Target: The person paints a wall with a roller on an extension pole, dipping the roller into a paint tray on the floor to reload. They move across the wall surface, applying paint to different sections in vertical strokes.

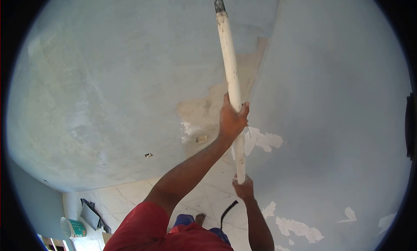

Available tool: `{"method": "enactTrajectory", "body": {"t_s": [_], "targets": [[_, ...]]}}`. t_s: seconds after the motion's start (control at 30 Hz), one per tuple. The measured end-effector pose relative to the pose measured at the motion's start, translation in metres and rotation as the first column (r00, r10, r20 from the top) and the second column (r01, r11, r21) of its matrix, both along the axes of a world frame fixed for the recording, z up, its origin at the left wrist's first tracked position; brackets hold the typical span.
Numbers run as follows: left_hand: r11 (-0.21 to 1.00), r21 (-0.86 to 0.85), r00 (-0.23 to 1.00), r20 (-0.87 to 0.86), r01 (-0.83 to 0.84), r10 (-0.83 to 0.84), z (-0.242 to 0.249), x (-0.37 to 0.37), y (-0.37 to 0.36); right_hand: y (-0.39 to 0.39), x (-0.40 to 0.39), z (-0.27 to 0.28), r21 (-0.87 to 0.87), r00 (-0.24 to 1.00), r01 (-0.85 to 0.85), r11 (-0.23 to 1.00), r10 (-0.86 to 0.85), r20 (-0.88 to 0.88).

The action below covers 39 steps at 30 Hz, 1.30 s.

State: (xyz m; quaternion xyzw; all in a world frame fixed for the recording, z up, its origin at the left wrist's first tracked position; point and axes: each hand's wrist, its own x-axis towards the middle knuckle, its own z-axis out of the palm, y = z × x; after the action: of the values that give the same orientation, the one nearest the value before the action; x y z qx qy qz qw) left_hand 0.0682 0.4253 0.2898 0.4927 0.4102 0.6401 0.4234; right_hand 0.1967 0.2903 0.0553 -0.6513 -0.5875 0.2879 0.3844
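Observation:
A long white pole with a dark, scuffed upper end rises in front of me, tilted slightly left. Its top runs out of the frame. Around its middle my left hand is wrapped, with the thumb on the right side. Lower down, my right hand closes on the bottom end of the same pole. Behind the pole two blue-grey walls meet in a corner. A bare beige patch shows on the left wall, and white peeled patches mark the right wall.
Below me is a pale tiled floor. A white-and-green bucket and a grey flat panel on dark material are at lower left. Near my feet a black hose or cable curves up. A wall box opening sits low on the left wall.

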Motion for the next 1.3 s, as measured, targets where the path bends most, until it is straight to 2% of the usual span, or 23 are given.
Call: {"method": "enactTrajectory", "body": {"t_s": [0.07, 0.13, 0.17, 0.23, 0.3, 0.37, 0.43, 0.47, 0.5, 0.63, 0.7, 0.8, 0.83, 0.87, 0.93, 1.0, 1.1, 1.2, 1.23, 1.3], "targets": [[1.0, 0.003, 0.999, 0.049, -0.006, 0.006, -0.002, 0.01, 0.011, 0.013, 0.009, 0.017, -0.1, 0.998, 0.027, 0.995, -0.033, -0.056], [0.999, -0.033, 1.0, 0.029, -0.006, 0.007, -0.029, 0.023, 0.012, 0.009, 0.023, -0.007, -0.075, 0.999, 0.049, 0.996, -0.05, -0.007], [0.998, -0.068, 1.0, 0.006, -0.017, 0.017, -0.053, 0.031, 0.01, 0.002, 0.03, -0.027, -0.049, 0.997, 0.061, 0.997, -0.059, 0.04], [0.99, 0.052, 0.986, -0.101, -0.13, 0.135, -0.141, 0.055, 0.014, -0.025, 0.047, -0.077, -0.113, 0.991, 0.112, 0.987, -0.102, 0.091], [0.988, -0.064, 0.986, -0.104, -0.137, 0.13, -0.182, 0.068, -0.022, -0.065, 0.061, -0.121, -0.14, 0.991, 0.074, 0.987, -0.057, 0.118], [0.951, -0.3, 0.994, -0.096, -0.072, 0.045, -0.225, 0.077, -0.058, -0.112, 0.075, -0.164, -0.309, 0.997, 0.041, 0.95, -0.019, 0.073], [0.915, -0.396, 0.994, -0.099, -0.08, 0.044, -0.274, 0.089, -0.09, -0.164, 0.095, -0.215, -0.267, 0.995, -0.097, 0.959, 0.097, -0.014], [0.877, -0.477, 0.997, -0.071, -0.057, 0.026, -0.287, 0.093, -0.109, -0.19, 0.102, -0.231, -0.383, 0.989, -0.072, 0.921, 0.115, 0.092], [0.835, -0.549, 0.999, -0.04, -0.033, 0.013, -0.296, 0.096, -0.123, -0.207, 0.107, -0.24, -0.485, 0.969, -0.034, 0.874, 0.147, 0.197], [0.791, -0.611, 0.999, -0.039, -0.031, 0.009, -0.341, 0.115, -0.161, -0.256, 0.135, -0.234, -0.688, 0.997, -0.026, 0.725, 0.067, 0.033], [0.771, -0.635, 0.998, -0.065, -0.053, 0.015, -0.338, 0.122, -0.16, -0.256, 0.144, -0.229, -0.685, 0.996, -0.028, 0.728, 0.074, 0.038], [0.841, -0.538, 0.997, 0.009, -0.06, 0.077, -0.307, 0.126, -0.143, -0.227, 0.145, -0.215, -0.708, 0.989, -0.144, 0.691, 0.133, -0.071], [0.873, -0.484, 0.993, 0.056, -0.063, 0.103, -0.289, 0.128, -0.131, -0.214, 0.137, -0.222, -0.654, 0.991, -0.114, 0.747, 0.038, -0.13], [0.887, -0.446, 0.992, -0.027, -0.12, 0.12, -0.268, 0.129, -0.117, -0.204, 0.132, -0.225, -0.6, 0.981, -0.076, 0.796, -0.049, -0.19], [0.92, -0.332, 0.976, -0.13, -0.207, 0.172, -0.218, 0.129, -0.082, -0.154, 0.13, -0.184, -0.368, 0.992, -0.127, 0.921, 0.114, -0.057], [0.95, -0.203, 0.965, -0.158, -0.238, 0.208, -0.168, 0.127, -0.044, -0.101, 0.12, -0.131, -0.144, 0.992, -0.12, 0.982, 0.113, -0.058], [0.965, -0.073, 0.957, -0.167, -0.252, 0.238, -0.097, 0.135, -0.002, -0.032, 0.122, -0.086, 0.003, 0.994, -0.094, 0.996, 0.094, -0.052], [0.967, -0.045, 0.966, -0.075, -0.251, 0.248, -0.087, 0.149, 0.027, 0.004, 0.143, -0.065, -0.046, 0.995, -0.089, 0.995, 0.087, -0.047], [0.969, -0.046, 0.968, -0.072, -0.242, 0.239, -0.092, 0.155, 0.029, 0.009, 0.153, -0.062, -0.036, 0.994, -0.105, 0.994, 0.104, -0.019], [0.961, -0.069, 0.958, -0.131, -0.266, 0.256, -0.13, 0.168, 0.028, 0.001, 0.172, -0.09, -0.056, 0.996, -0.089, 0.994, 0.089, 0.013]]}}
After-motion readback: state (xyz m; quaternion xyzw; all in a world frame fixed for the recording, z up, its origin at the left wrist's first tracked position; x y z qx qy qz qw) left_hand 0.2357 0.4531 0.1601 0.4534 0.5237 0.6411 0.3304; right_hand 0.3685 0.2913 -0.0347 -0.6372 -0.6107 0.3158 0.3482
